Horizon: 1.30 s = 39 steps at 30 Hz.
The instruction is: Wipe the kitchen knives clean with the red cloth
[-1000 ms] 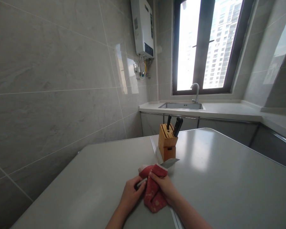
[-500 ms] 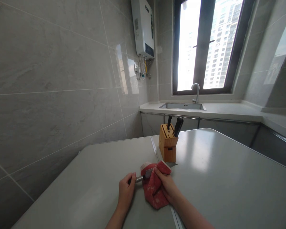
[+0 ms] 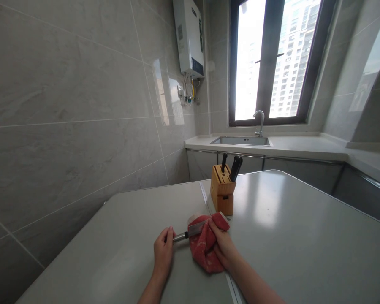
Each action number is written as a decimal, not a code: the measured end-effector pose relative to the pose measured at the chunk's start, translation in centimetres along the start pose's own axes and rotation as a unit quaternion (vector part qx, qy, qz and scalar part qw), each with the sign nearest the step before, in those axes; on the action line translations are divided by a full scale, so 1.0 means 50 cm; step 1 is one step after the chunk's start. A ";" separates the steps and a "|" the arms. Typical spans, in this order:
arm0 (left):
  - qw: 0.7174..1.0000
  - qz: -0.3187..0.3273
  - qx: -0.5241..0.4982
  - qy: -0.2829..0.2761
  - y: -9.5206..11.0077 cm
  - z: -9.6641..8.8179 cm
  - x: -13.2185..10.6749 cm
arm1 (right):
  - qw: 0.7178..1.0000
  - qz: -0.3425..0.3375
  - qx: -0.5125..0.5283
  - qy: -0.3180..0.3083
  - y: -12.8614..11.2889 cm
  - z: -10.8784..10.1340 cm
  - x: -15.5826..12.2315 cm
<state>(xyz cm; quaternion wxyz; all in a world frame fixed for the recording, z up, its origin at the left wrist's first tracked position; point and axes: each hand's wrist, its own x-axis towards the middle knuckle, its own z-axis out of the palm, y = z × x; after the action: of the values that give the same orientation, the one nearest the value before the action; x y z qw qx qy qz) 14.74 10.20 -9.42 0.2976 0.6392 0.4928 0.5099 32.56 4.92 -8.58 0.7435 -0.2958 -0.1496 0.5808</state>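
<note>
My left hand (image 3: 163,250) is closed around the end of the handle of a knife (image 3: 195,229), whose handle is metal with a black collar. The knife points right, and its blade lies against a red cloth (image 3: 205,249) with pale patches. My right hand (image 3: 222,245) is closed on the cloth, its thumb pressing the fabric onto the blade. Folds of cloth hide much of the blade; a small bit of the tip shows beyond the cloth. Just behind the cloth stands a wooden knife block (image 3: 221,190) with black-handled knives (image 3: 236,168) in its slots.
The block and my hands are over a pale, glossy table (image 3: 139,219) with a metal seam down its middle. Behind it runs a white counter (image 3: 304,144) with a sink (image 3: 240,141) and faucet (image 3: 260,122). A water heater (image 3: 190,40) hangs on the tiled wall.
My left hand has moved left with the knife, so more of the handle and blade shows on the left and less tip beyond the cloth. The right hand stays nearly in place.
</note>
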 end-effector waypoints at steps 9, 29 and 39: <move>1.000 0.001 -0.005 -0.001 0.003 -0.001 -0.002 | 1.000 0.017 -0.006 0.008 -0.008 0.013 -0.006; 0.998 -0.030 -0.006 0.051 -0.018 -0.003 0.007 | 1.000 0.024 -0.011 0.009 -0.007 0.007 -0.002; 0.999 -0.024 -0.009 0.045 -0.017 -0.002 0.007 | 1.000 0.027 -0.011 -0.002 -0.004 0.002 -0.001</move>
<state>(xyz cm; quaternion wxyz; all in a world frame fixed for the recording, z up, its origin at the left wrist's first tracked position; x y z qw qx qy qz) 14.39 10.80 -10.05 0.2931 0.6010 0.5167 0.5347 32.64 4.86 -8.36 0.7237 -0.3068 -0.1498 0.5997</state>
